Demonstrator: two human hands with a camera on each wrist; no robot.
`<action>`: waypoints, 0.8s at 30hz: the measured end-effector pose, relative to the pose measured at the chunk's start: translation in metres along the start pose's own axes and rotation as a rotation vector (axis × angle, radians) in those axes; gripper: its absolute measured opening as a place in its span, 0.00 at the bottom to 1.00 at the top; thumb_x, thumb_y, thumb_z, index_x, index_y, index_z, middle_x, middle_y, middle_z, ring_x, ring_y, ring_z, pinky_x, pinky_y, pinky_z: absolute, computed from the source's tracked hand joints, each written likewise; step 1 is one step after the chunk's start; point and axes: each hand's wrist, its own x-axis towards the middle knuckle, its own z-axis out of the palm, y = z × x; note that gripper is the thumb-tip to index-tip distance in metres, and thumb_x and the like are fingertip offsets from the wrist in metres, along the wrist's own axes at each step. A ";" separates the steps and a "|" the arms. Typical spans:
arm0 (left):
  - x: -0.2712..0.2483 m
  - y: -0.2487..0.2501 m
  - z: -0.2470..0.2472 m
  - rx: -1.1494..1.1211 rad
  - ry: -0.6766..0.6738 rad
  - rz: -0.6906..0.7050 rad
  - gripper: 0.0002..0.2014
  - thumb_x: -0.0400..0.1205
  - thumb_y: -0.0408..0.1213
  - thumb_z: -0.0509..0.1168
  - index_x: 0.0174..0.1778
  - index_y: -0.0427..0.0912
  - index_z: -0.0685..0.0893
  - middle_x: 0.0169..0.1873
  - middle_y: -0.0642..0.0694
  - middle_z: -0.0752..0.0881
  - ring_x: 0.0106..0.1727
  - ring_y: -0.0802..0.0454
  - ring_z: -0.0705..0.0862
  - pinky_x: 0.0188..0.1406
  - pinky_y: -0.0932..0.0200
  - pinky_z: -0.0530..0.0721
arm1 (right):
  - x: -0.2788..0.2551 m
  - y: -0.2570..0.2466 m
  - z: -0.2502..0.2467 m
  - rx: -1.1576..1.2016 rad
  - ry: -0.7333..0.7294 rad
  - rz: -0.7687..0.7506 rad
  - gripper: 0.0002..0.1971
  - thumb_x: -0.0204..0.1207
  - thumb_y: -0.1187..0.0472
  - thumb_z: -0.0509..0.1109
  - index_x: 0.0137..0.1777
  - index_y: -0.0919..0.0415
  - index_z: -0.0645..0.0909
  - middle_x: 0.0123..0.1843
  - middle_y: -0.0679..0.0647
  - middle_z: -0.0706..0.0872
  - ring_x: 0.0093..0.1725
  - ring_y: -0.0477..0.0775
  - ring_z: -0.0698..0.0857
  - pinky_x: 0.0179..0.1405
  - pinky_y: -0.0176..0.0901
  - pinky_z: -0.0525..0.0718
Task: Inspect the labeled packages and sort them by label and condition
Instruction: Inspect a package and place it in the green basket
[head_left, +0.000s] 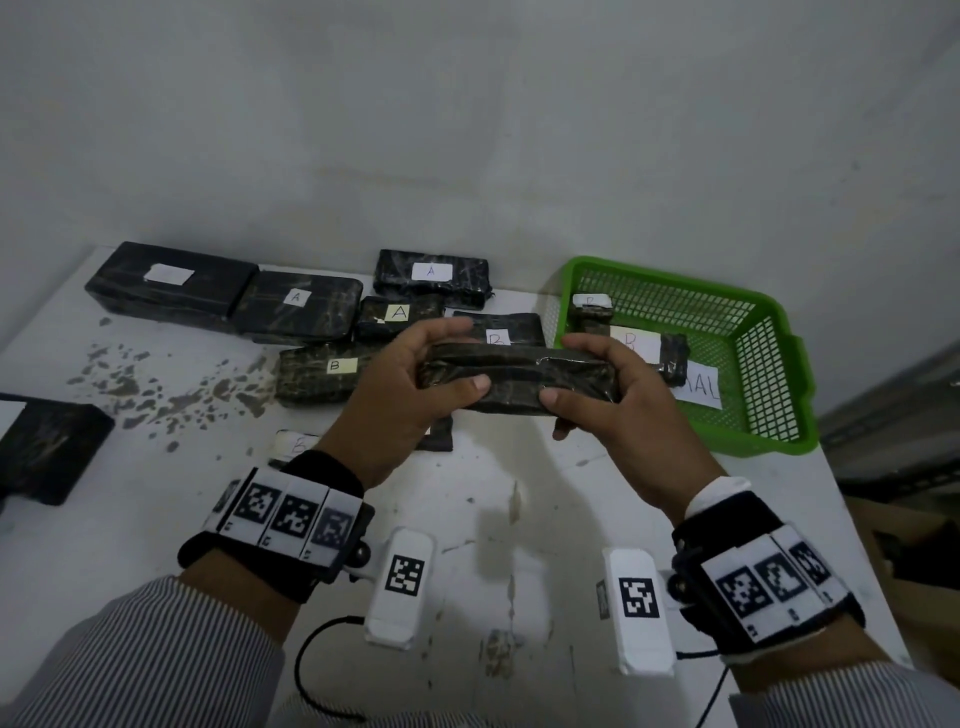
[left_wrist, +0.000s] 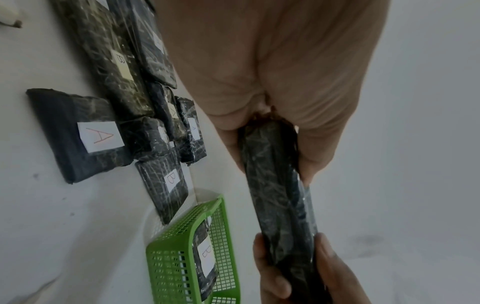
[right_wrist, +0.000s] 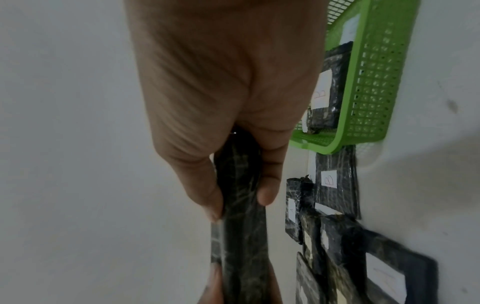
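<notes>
Both hands hold one black plastic-wrapped package (head_left: 519, 382) in the air above the white table (head_left: 519, 519); its label does not show. My left hand (head_left: 415, 374) grips its left end, thumb in front and fingers behind. My right hand (head_left: 597, 384) grips the right end the same way. In the left wrist view the package (left_wrist: 278, 195) runs edge-on from my left hand (left_wrist: 270, 144) to the right one. The right wrist view shows the package (right_wrist: 241, 226) pinched by my right hand (right_wrist: 241, 197). Packages marked A (head_left: 431, 275) and B (head_left: 322, 371) lie behind.
A green mesh basket (head_left: 769, 364) stands at the right with B packages (head_left: 649, 348) and a paper sign (head_left: 698, 387) inside. A large black package (head_left: 166, 286) lies far left, another (head_left: 47, 447) at the left edge. A small B package (head_left: 296, 447) sits under my left wrist.
</notes>
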 end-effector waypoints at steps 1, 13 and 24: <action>0.000 -0.001 0.002 -0.006 0.004 -0.013 0.25 0.80 0.25 0.72 0.74 0.42 0.79 0.64 0.44 0.88 0.64 0.50 0.88 0.62 0.56 0.88 | 0.001 0.000 -0.001 0.006 -0.004 -0.019 0.25 0.74 0.74 0.80 0.69 0.59 0.80 0.58 0.58 0.89 0.39 0.49 0.90 0.39 0.38 0.88; 0.008 -0.010 0.004 0.086 0.072 -0.072 0.11 0.83 0.29 0.72 0.60 0.39 0.82 0.52 0.39 0.91 0.52 0.42 0.92 0.50 0.49 0.92 | 0.008 0.007 0.005 -0.043 -0.006 0.033 0.15 0.83 0.66 0.74 0.67 0.56 0.77 0.59 0.63 0.90 0.43 0.53 0.92 0.39 0.47 0.91; 0.006 -0.008 0.010 0.043 0.033 -0.122 0.16 0.81 0.26 0.73 0.62 0.38 0.80 0.55 0.38 0.89 0.53 0.43 0.92 0.48 0.50 0.93 | 0.017 0.005 0.006 -0.064 0.085 0.049 0.12 0.82 0.66 0.75 0.59 0.65 0.77 0.54 0.68 0.90 0.31 0.54 0.87 0.27 0.49 0.86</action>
